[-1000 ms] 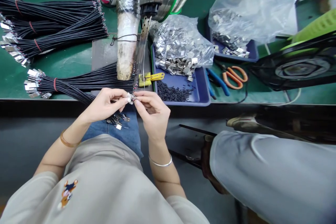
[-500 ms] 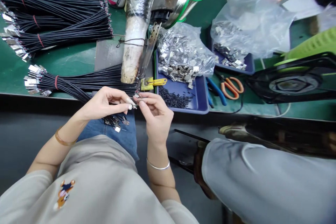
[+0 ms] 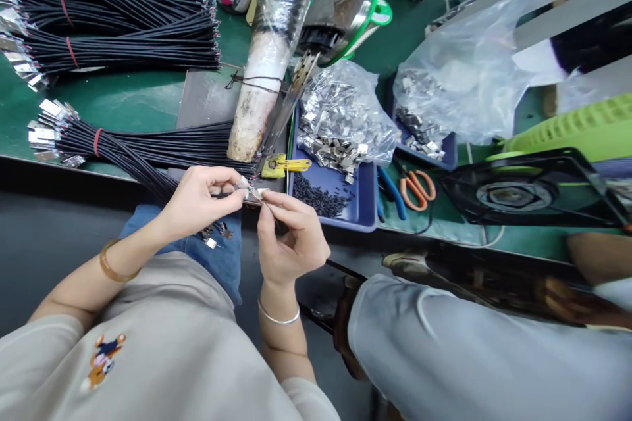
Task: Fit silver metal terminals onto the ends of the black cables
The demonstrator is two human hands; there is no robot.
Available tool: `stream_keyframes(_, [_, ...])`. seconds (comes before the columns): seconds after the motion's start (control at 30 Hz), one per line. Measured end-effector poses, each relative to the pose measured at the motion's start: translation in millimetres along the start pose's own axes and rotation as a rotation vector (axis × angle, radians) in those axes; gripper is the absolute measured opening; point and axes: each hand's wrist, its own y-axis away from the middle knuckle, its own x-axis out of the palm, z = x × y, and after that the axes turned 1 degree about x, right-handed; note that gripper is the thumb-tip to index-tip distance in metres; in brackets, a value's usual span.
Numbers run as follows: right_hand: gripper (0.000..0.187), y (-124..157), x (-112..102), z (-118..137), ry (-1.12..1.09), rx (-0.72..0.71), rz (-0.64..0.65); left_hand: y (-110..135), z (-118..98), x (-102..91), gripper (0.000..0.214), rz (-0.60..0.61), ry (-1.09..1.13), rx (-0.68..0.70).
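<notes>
In the head view, my left hand (image 3: pixel 197 200) is closed in a pinch on the end of a black cable (image 3: pixel 223 195), just in front of the table edge. My right hand (image 3: pixel 291 233) meets it from the other side, thumb and forefinger pinching a small silver metal connector piece (image 3: pixel 259 193) at the cable's tip. The fingertips nearly touch, so the exact fit of piece and wires is hidden. Behind the hands lies a banded bundle of black cables (image 3: pixel 162 145) with silver plugs at its left end. Other cable ends with metal plugs (image 3: pixel 211 243) hang over my lap.
A blue tray (image 3: pixel 365 194) holds a bag of metal shells (image 3: pixel 340 112) and small black pieces (image 3: pixel 320 197). Close by are a yellow cutter (image 3: pixel 291 164), orange-handled pliers (image 3: pixel 417 189), a black fan (image 3: pixel 523 194) and a wrapped white tube (image 3: pixel 251 102). A person's grey-clad leg (image 3: pixel 444 342) is at right.
The head view has shifted slightly, moving the bench things left and down on the right side. My right hand has turned a little, and the metal piece now shows more between both hands' fingertips.
</notes>
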Motion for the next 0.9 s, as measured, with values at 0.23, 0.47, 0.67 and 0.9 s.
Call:
stream_keyframes(0.23, [0.013,3.9,-0.3,-3.2,-0.042,0.082,-0.098,-0.8,0.2,4.9,0.014,-0.079,0.042,0.003])
stream_keyframes(0.47, [0.008,0.2,7.0,-4.3,-0.071,0.133,-0.024,-0.1,-1.9,4.5,0.013,-0.043,0.063,0.015])
stream_keyframes(0.67, [0.011,-5.8,10.3,-4.6,0.008,0.105,0.016,-2.4,-2.9,7.3,0.019,-0.092,0.017,0.034])
stream_keyframes(0.9, [0.016,-8.2,9.8,-9.7,0.081,-0.031,0.018,-3.8,-0.7,14.6,0.020,-0.201,-0.011,0.005])
